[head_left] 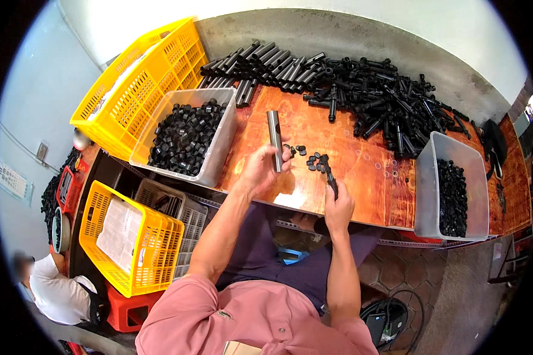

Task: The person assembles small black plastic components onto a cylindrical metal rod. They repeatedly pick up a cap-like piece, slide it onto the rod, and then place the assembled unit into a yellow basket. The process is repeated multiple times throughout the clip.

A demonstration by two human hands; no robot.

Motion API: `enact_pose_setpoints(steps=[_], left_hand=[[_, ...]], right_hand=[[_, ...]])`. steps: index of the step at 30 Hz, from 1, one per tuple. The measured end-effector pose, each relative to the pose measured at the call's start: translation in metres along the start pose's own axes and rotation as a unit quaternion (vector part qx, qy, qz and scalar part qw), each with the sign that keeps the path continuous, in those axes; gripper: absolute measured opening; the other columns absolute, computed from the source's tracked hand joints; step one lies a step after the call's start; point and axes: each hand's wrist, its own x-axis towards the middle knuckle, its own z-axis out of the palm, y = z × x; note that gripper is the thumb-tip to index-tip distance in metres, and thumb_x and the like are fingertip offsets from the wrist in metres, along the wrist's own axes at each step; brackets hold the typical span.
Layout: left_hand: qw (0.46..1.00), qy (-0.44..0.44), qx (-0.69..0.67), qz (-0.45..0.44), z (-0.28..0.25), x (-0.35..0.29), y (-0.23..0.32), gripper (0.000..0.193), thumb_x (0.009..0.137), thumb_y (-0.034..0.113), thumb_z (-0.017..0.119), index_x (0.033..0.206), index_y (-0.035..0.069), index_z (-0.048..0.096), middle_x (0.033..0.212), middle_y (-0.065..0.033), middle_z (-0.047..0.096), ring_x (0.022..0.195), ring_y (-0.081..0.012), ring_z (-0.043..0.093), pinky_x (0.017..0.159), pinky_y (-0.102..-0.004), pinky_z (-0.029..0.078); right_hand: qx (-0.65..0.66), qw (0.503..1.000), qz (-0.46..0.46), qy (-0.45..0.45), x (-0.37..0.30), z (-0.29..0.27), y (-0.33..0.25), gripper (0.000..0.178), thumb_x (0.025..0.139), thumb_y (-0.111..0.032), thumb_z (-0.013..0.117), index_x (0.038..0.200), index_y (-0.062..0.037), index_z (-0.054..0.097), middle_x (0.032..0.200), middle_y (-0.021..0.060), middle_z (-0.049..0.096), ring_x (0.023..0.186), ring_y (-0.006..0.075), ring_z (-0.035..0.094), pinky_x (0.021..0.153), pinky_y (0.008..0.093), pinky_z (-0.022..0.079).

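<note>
Grey metal tube (273,139) stands upright at frame centre, left hand (260,170) closed round its lower end; it looks rigid, smooth, likely slippery. Right hand (338,207) pinches a small black part (331,180) over the bench (349,171).

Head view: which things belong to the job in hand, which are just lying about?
In hand or in use:
- grey tube, held upright in left hand
- black part, gripped in right hand
- small black pieces loose on the wooden bench

Lying about:
- clear bin of black caps
- second clear bin
- pile of black tubes
- yellow crates
</note>
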Motion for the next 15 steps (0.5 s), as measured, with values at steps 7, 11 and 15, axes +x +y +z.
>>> enact_pose_setpoints(steps=[7, 11, 15], left_hand=[[0.998, 0.042, -0.035, 0.007, -0.012, 0.039, -0.007, 0.038, 0.106, 0.043, 0.042, 0.121, 0.01, 0.054, 0.094, -0.0057, 0.062, 0.064, -0.0157, 0.054, 0.06, -0.0267, 0.044], [0.995, 0.013, -0.091, 0.025, -0.023, 0.05, -0.011, 0.036, 0.105, 0.038, 0.046, 0.124, 0.008, 0.053, 0.093, -0.0051, 0.059, 0.078, -0.0175, 0.058, 0.079, -0.032, 0.048], [0.991, 0.037, -0.122, 0.029, -0.022, 0.044, -0.024, 0.033, 0.105, 0.032, 0.049, 0.124, 0.005, 0.053, 0.099, -0.008, 0.061, 0.087, -0.0203, 0.059, 0.083, -0.0354, 0.051]], right_hand=[[0.021, 1.0, 0.003, -0.004, 0.003, -0.003, -0.006, 0.02, 0.093, -0.015, 0.063, 0.108, -0.0018, 0.065, 0.09, 0.0207, 0.068, 0.082, 0.0399, 0.066, 0.07, 0.0442, 0.05], [0.026, 0.999, 0.021, 0.003, 0.002, -0.001, -0.001, 0.021, 0.092, -0.015, 0.063, 0.109, -0.0012, 0.064, 0.09, 0.0211, 0.068, 0.083, 0.0403, 0.067, 0.071, 0.0446, 0.051], [0.031, 0.999, 0.035, -0.004, 0.003, -0.001, 0.002, 0.023, 0.093, -0.017, 0.064, 0.109, -0.0013, 0.064, 0.09, 0.0207, 0.068, 0.084, 0.0392, 0.067, 0.072, 0.0439, 0.05]])
